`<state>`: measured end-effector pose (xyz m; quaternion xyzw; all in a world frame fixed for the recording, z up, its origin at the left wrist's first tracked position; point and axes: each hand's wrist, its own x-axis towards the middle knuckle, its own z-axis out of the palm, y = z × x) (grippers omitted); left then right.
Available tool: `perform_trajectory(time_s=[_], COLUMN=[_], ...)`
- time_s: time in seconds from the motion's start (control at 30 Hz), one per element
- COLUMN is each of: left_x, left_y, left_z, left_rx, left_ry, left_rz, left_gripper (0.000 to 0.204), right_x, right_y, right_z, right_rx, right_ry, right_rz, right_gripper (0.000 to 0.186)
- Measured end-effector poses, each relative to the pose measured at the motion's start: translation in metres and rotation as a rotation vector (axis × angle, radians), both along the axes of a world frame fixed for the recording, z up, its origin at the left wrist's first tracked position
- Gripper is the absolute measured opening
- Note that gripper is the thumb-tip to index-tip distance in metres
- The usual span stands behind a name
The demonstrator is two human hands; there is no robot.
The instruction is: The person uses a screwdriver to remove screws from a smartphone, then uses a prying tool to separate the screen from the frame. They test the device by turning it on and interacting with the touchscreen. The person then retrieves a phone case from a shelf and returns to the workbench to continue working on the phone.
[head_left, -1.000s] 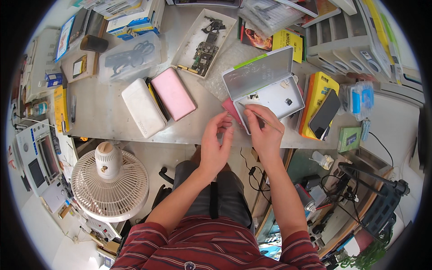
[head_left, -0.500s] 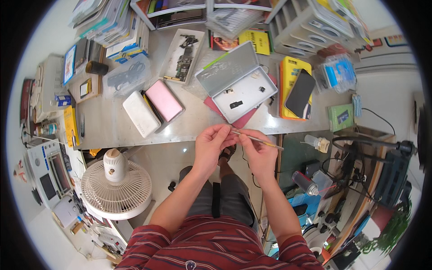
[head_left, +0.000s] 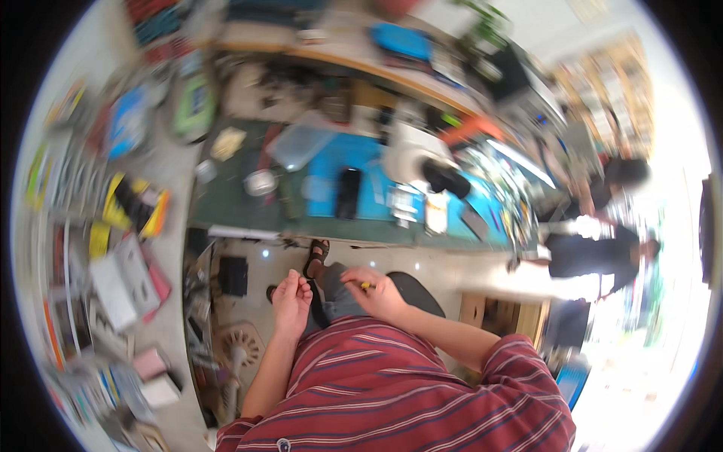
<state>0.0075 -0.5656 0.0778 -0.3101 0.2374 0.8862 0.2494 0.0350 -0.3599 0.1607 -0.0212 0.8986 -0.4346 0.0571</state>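
Observation:
My left hand (head_left: 292, 301) is raised in front of my body, its fingertips pinched together. Whatever they may hold is too small to make out. To its right, my right hand (head_left: 376, 295) is closed on a slim tool (head_left: 367, 286). Only a short yellow part of it shows; the rest is hidden by the fingers. The two hands are apart, over my lap and the floor. Beyond them, a dark phone (head_left: 348, 193) lies on a blue mat (head_left: 320, 197) on the green bench (head_left: 248, 211).
A white microscope (head_left: 410, 154) with black eyepieces stands on the mat. Left of it are a clear plastic box (head_left: 301, 143) and a small round tub (head_left: 260, 183). The metal table (head_left: 169, 241) with boxes runs along my left. People (head_left: 595, 260) are at the far right.
My view has swung right, from the metal table to the green bench with the microscope. My hands, together at the slim tool before, have separated; the tool stays in my right hand.

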Motion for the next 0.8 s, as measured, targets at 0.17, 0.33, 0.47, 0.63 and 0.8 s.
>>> perform_trajectory(time_s=[0.17,0.33,0.47,0.63,0.8], left_x=[-0.005,-0.014,-0.028,-0.028,-0.020], left_y=[0.102,0.204,0.306,0.444,0.532], left_z=[0.029,0.034,0.024,-0.011,-0.012], left_rx=[-0.032,-0.095,-0.142,-0.047,0.066], left_ry=[0.220,0.254,0.210,0.062,-0.026], left_rz=[-0.534,-0.760,-0.762,-0.704,-0.689], left_gripper=[0.021,0.023,0.022,0.022,0.023], right_x=[0.094,0.157,0.166,0.112,0.089], right_y=[0.188,0.370,0.506,0.595,0.602], right_z=[-0.028,-0.042,-0.080,-0.130,-0.120], right_rx=[0.296,0.497,0.766,0.838,0.695], right_ry=[0.086,0.036,-0.013,0.152,0.229], right_rz=[-0.689,-1.145,-1.051,-0.804,-0.678], right_gripper=[0.023,0.018,0.014,0.017,0.026])
